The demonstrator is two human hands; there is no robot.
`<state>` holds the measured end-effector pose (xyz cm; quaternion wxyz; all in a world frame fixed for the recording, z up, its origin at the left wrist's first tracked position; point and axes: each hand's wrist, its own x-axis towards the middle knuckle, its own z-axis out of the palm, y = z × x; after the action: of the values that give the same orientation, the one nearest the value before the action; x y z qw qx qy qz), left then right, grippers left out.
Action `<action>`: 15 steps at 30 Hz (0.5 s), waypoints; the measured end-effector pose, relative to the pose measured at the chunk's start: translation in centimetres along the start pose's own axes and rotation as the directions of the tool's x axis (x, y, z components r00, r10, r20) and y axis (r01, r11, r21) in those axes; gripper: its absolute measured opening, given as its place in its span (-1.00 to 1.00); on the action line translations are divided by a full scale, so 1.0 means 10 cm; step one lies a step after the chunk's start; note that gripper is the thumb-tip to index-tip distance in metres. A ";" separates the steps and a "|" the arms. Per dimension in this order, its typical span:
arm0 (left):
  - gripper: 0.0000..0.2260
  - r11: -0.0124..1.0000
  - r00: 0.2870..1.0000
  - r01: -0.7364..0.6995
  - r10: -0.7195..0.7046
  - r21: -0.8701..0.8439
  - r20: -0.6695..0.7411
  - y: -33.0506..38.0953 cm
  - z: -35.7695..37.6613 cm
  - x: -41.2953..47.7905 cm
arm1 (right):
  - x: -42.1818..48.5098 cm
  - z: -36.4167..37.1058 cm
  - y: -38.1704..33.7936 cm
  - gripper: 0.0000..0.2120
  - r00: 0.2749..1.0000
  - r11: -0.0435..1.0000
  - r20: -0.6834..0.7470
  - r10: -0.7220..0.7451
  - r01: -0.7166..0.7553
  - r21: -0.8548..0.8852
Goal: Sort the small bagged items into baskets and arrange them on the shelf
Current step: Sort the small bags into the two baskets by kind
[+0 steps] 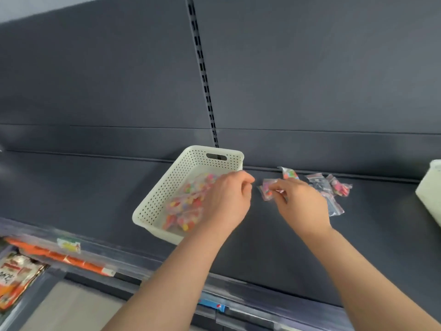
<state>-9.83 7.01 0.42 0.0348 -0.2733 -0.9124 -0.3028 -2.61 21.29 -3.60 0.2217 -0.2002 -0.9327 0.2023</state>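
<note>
A cream perforated basket (164, 187) stands on the dark shelf (95, 187) and holds several small clear bags of colourful pieces (188, 206). My left hand (226, 201) hovers over the basket's right rim with its fingers curled; nothing shows in its grasp. My right hand (300, 204) pinches a small bag with pink contents (267, 191) just right of the basket. Several more small bags (334, 187) lie on the shelf behind and to the right of that hand, one propped against the back panel (288, 174).
A second cream basket (429, 194) stands at the right edge of the shelf. Below the shelf's front rail (238, 292) hang packaged goods, including an orange and white packet (14, 280) at lower left.
</note>
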 end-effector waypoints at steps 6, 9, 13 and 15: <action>-0.75 0.988 0.972 -0.103 0.075 0.116 0.224 0.27 0.58 0.29 | -0.23 -0.27 0.57 -0.82 0.964 0.961 -0.092 0.248 -0.257 -0.101; -0.62 0.967 0.950 -0.143 0.075 0.210 0.302 0.34 0.78 0.46 | -0.31 -0.33 0.72 -0.82 0.954 0.942 -0.074 0.291 -0.299 -0.150; -0.55 0.942 0.897 -0.181 0.040 0.282 0.440 0.39 0.96 0.65 | -0.33 -0.36 0.80 -0.79 0.949 0.936 -0.070 0.307 -0.315 -0.156; -0.52 0.926 0.875 -0.220 0.047 0.308 0.481 0.38 1.00 0.66 | -0.31 -0.37 0.82 -0.78 0.947 0.934 -0.058 0.315 -0.321 -0.160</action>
<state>-12.39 18.45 -4.20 -0.1152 -0.3904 -0.9117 -0.0561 4.02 27.76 -5.42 0.1831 -0.3695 -0.8981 0.1530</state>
